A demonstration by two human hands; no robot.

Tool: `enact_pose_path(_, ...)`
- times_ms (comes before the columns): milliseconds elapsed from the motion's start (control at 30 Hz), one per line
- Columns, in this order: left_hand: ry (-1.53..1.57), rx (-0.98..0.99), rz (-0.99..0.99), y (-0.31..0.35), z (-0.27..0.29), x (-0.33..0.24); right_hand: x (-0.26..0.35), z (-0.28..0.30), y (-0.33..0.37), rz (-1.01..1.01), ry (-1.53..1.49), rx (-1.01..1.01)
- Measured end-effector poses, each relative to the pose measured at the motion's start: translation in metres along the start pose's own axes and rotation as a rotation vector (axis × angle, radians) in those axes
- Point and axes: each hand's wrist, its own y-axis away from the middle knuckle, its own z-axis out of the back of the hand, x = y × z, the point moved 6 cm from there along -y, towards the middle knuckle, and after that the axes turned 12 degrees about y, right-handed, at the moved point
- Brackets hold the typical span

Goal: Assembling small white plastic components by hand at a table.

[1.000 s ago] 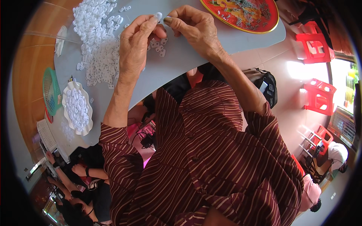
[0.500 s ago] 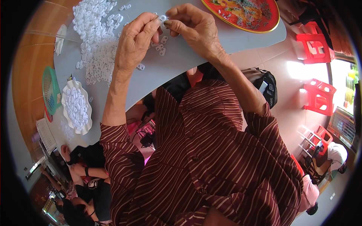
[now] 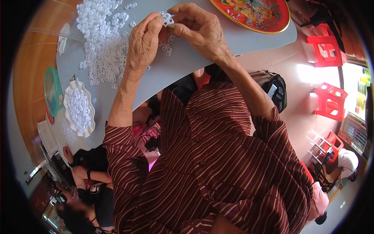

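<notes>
Above the table's near edge, my left hand (image 3: 143,43) is closed, thumb and fingers pinching a small white plastic piece with holes (image 3: 167,18). My right hand (image 3: 200,31) meets it from the other side, its thumb and index finger at the same piece. The fingers partly cover it, so how the piece is gripped cannot be seen fully. Below the fingertips a few similar white pieces (image 3: 168,50) lie on the table. To the left of my left hand spreads a large heap of white pieces (image 3: 101,46).
A red floral tray (image 3: 282,25) with small grey metal bits stands at the far right of the grey table (image 3: 253,45). At the left are a scalloped white dish (image 3: 90,128) of white pieces and a green basket (image 3: 50,84). Another person's arm (image 3: 95,176) rests near the left edge. Red stools (image 3: 329,99) stand rightward.
The white piece between my fingertips has turned and shows more of its holes. My right thumb and index finger have spread slightly. My left hand has shifted a little to the right.
</notes>
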Motion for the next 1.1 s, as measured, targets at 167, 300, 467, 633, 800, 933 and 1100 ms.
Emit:
enact_pose_path(167,0.015,0.027,0.016,0.001,-0.002,-0.001,0.003,-0.002,0.001,0.007,0.041,0.01)
enact_pose_path(300,0.004,0.041,-0.066,0.001,-0.001,-0.004,0.0,-0.003,-0.001,0.07,0.139,-0.049)
enact_pose_path(467,0.021,0.028,-0.093,0.003,-0.002,-0.005,0.002,-0.003,0.001,0.086,0.138,-0.067)
enact_pose_path(633,-0.021,0.002,-0.138,0.005,-0.002,0.002,0.007,-0.005,0.002,0.135,0.253,-0.045)
enact_pose_path(800,-0.069,0.01,-0.164,0.006,-0.001,0.002,0.009,-0.005,0.002,0.133,0.269,-0.04)
enact_pose_path(933,-0.077,0.036,-0.139,0.005,-0.003,0.001,0.009,-0.005,0.002,0.132,0.268,-0.047)
enact_pose_path(1100,-0.046,0.028,-0.137,0.007,-0.006,0.0,0.013,-0.003,0.004,0.212,0.313,-0.062)
